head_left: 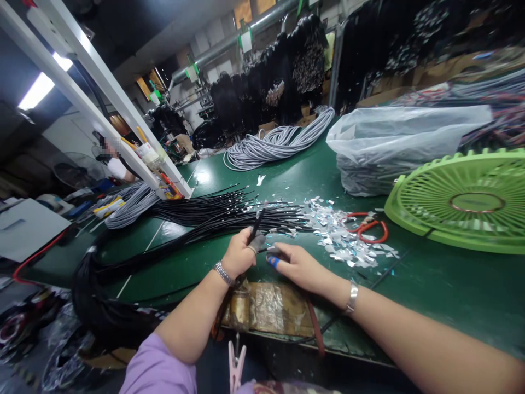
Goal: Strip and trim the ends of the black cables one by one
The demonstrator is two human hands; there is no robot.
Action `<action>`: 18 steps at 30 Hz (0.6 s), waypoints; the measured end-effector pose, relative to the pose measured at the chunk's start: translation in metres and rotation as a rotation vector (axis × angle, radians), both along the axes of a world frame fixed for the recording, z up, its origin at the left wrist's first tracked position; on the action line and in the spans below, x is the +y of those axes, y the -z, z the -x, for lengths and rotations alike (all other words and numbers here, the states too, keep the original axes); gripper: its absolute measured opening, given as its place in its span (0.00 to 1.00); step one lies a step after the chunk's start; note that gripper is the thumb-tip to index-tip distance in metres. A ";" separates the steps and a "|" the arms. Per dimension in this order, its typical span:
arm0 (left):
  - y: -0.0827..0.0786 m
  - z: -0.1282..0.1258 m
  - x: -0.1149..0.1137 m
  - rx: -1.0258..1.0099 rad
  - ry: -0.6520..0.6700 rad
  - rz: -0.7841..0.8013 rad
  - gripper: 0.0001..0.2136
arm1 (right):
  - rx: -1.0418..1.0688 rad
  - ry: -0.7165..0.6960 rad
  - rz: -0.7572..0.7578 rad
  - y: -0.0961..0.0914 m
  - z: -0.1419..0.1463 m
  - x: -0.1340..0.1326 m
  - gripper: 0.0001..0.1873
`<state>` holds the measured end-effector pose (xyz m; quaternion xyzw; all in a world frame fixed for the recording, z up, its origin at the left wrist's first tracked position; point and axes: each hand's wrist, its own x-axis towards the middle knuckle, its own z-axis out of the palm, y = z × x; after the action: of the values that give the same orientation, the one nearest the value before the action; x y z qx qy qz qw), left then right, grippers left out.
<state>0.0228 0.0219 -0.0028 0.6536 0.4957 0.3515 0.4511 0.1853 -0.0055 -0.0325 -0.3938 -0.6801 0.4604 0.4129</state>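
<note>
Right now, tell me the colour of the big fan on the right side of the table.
Bright green; the fan shows in the head view.

Fluorescent tube (43,86): white glare, upper left.
Green tabletop (287,179): I see shine left of centre.
Hanging black bundles (379,41): dim, blurred, upper right.

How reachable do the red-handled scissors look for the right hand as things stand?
Probably yes: the red-handled scissors lie beyond the right hand, with handles exposed and only loose silvery scraps seemingly between.
</note>
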 end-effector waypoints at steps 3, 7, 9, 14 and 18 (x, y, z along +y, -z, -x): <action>-0.005 0.002 0.003 -0.151 -0.025 0.157 0.18 | -0.202 0.151 -0.100 0.007 -0.006 0.005 0.05; -0.012 0.009 0.008 -0.355 0.051 0.418 0.17 | -0.343 0.101 -0.179 0.007 -0.011 0.005 0.10; -0.014 0.011 0.009 -0.391 0.105 0.493 0.17 | -0.357 0.118 -0.178 0.003 -0.012 0.004 0.11; -0.011 0.007 0.004 -0.293 0.127 0.399 0.19 | -0.286 0.234 -0.114 0.000 -0.014 0.009 0.09; -0.008 0.000 -0.003 -0.128 0.092 0.228 0.21 | 0.003 0.196 -0.034 -0.001 -0.014 0.011 0.13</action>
<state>0.0223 0.0193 0.0048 0.5962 0.4722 0.3131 0.5688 0.1996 0.0056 -0.0317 -0.4505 -0.6454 0.4067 0.4639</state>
